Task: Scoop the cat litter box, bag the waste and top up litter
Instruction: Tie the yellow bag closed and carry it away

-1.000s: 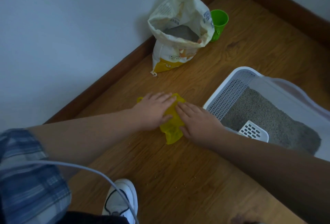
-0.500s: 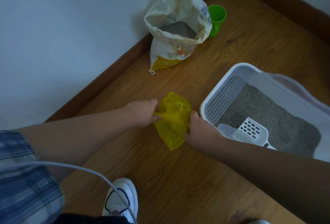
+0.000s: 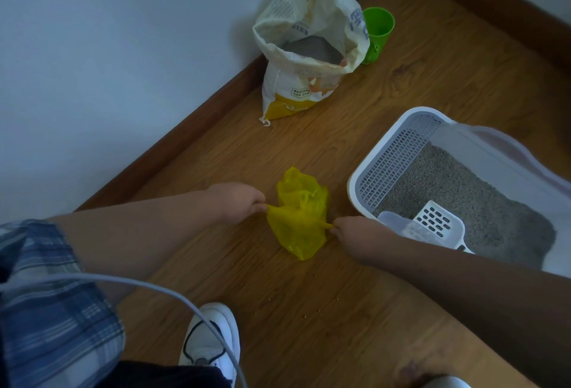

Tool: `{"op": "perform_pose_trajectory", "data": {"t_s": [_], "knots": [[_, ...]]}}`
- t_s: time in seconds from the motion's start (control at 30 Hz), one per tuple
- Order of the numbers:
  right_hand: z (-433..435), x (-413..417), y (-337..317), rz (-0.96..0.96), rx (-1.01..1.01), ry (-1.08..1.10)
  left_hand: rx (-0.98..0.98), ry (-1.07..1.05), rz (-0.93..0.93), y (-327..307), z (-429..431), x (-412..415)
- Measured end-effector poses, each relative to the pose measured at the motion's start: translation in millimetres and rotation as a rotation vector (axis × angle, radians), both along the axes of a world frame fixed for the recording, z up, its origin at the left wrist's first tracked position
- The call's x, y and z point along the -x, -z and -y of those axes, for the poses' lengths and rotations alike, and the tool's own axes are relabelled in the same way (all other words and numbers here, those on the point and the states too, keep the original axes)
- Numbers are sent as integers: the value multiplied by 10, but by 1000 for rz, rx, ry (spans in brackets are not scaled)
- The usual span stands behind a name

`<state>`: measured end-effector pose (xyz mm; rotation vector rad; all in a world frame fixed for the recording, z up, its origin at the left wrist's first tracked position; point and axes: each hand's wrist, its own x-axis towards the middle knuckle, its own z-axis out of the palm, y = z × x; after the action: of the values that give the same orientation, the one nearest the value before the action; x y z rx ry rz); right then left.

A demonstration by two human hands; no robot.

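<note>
A person's left hand point(image 3: 238, 202) and right hand point(image 3: 358, 233) each hold a pinching grip on opposite edges of a crumpled yellow plastic bag point(image 3: 299, 220), which lies on the wooden floor point(image 3: 309, 295) just beside the white plastic litter box point(image 3: 392, 159). A white slotted plastic scoop point(image 3: 435, 224) rests on the grey litter point(image 3: 463, 190) inside the box, while an open white-and-yellow litter sack point(image 3: 296, 85) stands by the wall point(image 3: 123, 47) with a green plastic cup point(image 3: 378, 32) just beside it.

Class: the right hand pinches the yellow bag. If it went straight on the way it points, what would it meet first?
The yellow bag itself, pinched by the right hand; beyond it, likely the left hand.
</note>
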<state>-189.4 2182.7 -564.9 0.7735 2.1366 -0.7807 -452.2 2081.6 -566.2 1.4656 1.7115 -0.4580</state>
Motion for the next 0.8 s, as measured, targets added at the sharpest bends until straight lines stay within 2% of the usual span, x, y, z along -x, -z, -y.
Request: {"op": "perform_pose_trajectory", "data": {"t_s": [0.1, 0.17, 0.23, 0.4, 0.53, 0.67, 0.8], "knots": [[-68, 50, -122, -35, -26, 86, -10, -40, 7, -88, -107, -3], [-138, 63, -266, -143, -62, 262, -47, -91, 42, -258, -225, 65], [-186, 84, -460, -245, -104, 338, -89, -85, 48, -501, -341, 139], [-251, 274, -741, -511, -188, 282, -294, -20, -18, -905, -546, -41], [-204, 455, -748, -653, -71, 340, -500, -165, 310, -891, -536, -348], [-186, 508, -661, -690, -8, 435, -453, -273, 482, -855, -543, -437], [-264, 501, -597, -689, -47, 496, -420, -352, 556, -825, -572, -416]]}}
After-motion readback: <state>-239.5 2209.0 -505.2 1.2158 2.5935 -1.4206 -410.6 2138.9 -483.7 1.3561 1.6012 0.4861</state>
